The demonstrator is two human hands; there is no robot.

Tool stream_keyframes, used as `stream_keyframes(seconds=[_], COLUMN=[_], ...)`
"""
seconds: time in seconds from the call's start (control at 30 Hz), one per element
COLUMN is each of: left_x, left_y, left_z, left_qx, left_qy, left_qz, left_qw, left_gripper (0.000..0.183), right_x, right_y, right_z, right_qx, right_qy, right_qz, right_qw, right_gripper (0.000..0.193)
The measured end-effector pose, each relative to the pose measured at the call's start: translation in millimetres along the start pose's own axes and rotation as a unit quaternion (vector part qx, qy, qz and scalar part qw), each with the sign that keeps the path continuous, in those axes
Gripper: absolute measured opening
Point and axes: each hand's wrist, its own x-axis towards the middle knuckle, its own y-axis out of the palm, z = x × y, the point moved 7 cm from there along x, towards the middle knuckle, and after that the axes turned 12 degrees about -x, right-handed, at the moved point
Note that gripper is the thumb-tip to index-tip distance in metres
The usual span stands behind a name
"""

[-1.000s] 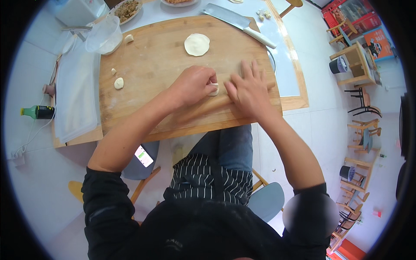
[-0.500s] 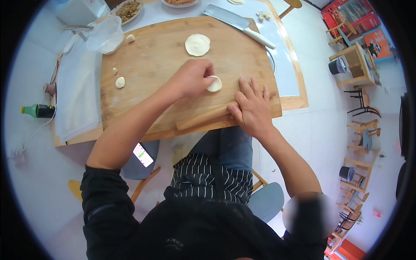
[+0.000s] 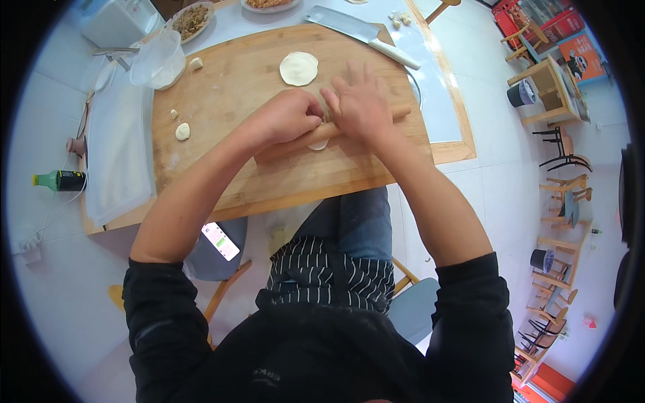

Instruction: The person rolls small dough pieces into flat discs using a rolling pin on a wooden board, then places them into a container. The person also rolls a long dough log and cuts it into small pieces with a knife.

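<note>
A wooden rolling pin lies slantwise across a small round dough wrapper, whose near edge shows below it. My right hand presses on the pin from above, palm down, its fingers stretched out and slightly blurred. My left hand is closed, pinching at the wrapper's far edge just behind the pin; the held edge is mostly hidden by the fingers. Farther back on the wooden board lies a larger flat dough wrapper. A small dough ball sits toward the board's left side.
A cleaver rests on the board's far right edge. At the far left stand a clear plastic tub and a plate of filling. Stacked translucent sheets and a green bottle are on the left. A phone lies below the table edge.
My right hand has pushed the rolling pin away from me, from the board's near edge onto the small wrapper. My left hand stays at the wrapper, shifted slightly left.
</note>
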Motion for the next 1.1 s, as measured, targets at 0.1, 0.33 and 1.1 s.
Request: stream_keyframes(seconds=[0.1, 0.33, 1.1], left_x=[-2.7, -22.5, -21.9], left_y=[12.6, 5.1, -1.5], left_z=[-9.2, -1.5, 1.8], left_qx=[0.127, 0.025, 0.039], left_qy=[0.071, 0.001, 0.016], left_qz=[0.052, -0.061, -0.055], left_qw=[0.988, 0.998, 0.998], left_gripper=[0.018, 0.019, 0.022], right_x=[-51.2, -106.1, -83.0], right_y=[-16.9, -38.3, -24.4], right_z=[4.5, 5.7, 6.0], right_qx=[-0.004, -0.031, -0.034], right_qy=[-0.037, -0.045, -0.057], right_qz=[0.037, 0.051, 0.048], right_qw=[0.999, 0.997, 0.997], right_gripper=[0.045, 0.045, 0.043])
